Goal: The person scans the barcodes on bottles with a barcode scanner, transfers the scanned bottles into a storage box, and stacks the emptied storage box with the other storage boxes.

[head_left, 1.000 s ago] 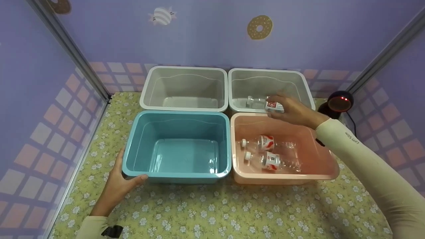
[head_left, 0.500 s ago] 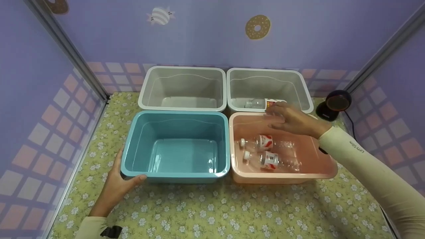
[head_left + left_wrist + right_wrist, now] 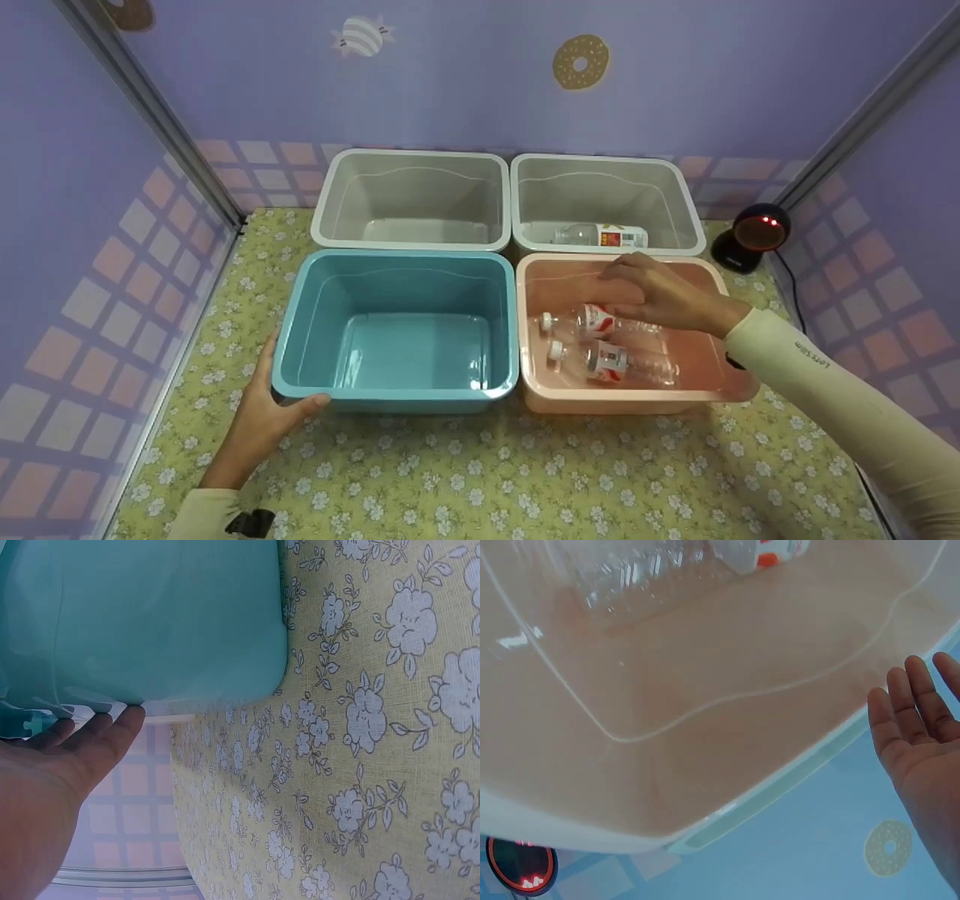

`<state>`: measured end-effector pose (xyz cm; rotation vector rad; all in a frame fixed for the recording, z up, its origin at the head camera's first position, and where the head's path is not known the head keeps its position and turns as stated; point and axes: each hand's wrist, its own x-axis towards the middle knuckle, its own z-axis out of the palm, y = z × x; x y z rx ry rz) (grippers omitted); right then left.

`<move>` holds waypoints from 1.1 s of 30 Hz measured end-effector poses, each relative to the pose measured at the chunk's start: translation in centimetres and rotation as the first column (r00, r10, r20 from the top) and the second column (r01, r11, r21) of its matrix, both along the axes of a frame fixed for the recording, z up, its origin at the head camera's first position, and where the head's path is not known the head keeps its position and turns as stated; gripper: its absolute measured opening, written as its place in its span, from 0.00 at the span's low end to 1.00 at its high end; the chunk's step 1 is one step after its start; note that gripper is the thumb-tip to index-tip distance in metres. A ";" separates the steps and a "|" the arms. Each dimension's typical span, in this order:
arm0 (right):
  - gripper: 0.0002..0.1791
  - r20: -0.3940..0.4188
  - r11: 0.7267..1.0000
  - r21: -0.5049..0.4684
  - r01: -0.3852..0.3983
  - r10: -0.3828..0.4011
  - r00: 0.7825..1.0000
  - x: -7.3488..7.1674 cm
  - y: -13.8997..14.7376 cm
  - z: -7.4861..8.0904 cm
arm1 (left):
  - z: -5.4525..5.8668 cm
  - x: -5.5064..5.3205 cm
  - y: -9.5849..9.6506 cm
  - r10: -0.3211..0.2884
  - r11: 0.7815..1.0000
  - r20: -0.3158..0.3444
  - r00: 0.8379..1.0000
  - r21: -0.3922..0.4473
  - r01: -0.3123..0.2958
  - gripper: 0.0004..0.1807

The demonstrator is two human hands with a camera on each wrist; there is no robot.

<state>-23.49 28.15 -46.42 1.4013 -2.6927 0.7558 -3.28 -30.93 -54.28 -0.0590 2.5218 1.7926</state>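
Note:
My left hand [image 3: 262, 416] rests against the front left corner of the blue bin [image 3: 394, 394]. Its fingers [image 3: 112, 736] lie nearly straight along the bin's outer side in the left wrist view, with the thumb at the front. My right hand [image 3: 660, 296] hovers over the back part of the pink bin [image 3: 637, 397], fingers extended and nothing in them. Two clear plastic bottles with red-and-white labels lie in that bin, a front bottle [image 3: 609, 364] and a rear bottle [image 3: 596, 321], the latter partly behind the hand. Another bottle [image 3: 611, 235] lies on its side in the back right grey bin [image 3: 607, 161].
A back left grey bin [image 3: 412, 156] stands behind the blue one. A black device with red lights [image 3: 759, 229], its cable trailing, stands right of the bins. Purple walls [image 3: 465, 82] enclose the flower-patterned tablecloth [image 3: 450, 472] at the back and sides.
My right hand has come away from the bottle in the back right grey bin, moving toward me over the pink bin. That bottle has rolled slightly. The left hand stays put.

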 end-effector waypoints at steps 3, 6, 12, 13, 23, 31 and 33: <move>0.23 0.032 1.000 0.020 0.002 -0.003 0.999 0.5 0.1 -0.5 | 0.0 -0.1 0.0 0.002 1.000 0.008 1.000 -0.002 -0.002 0.67; 0.22 0.056 0.999 0.041 -0.004 0.002 0.998 0.9 0.1 -1.0 | 0.0 -0.2 0.1 0.007 1.000 0.019 1.000 -0.001 -0.007 0.67; 0.18 0.123 0.998 0.069 0.006 -0.014 0.992 1.2 0.0 -1.6 | 0.0 -0.1 0.0 0.008 1.000 0.008 1.000 0.003 -0.008 0.67; 0.18 0.139 0.998 0.069 0.007 -0.017 0.990 1.2 0.0 -1.7 | 0.0 -0.1 0.1 0.009 1.000 0.007 1.000 0.010 -0.009 0.67; 0.22 0.217 0.993 0.119 -0.011 -0.015 0.976 1.5 0.0 -2.4 | 0.0 -0.2 0.1 0.005 0.999 0.015 1.000 0.043 -0.006 0.67; 0.13 0.235 0.985 0.168 -0.037 -0.003 0.972 1.7 -0.2 -3.3 | -0.2 0.0 0.0 0.002 1.000 -0.019 1.000 0.019 -0.002 0.67; 0.13 0.256 0.982 0.182 -0.042 -0.006 0.967 1.9 -0.2 -3.4 | -0.2 0.0 0.0 0.003 1.000 -0.022 1.000 0.009 -0.003 0.67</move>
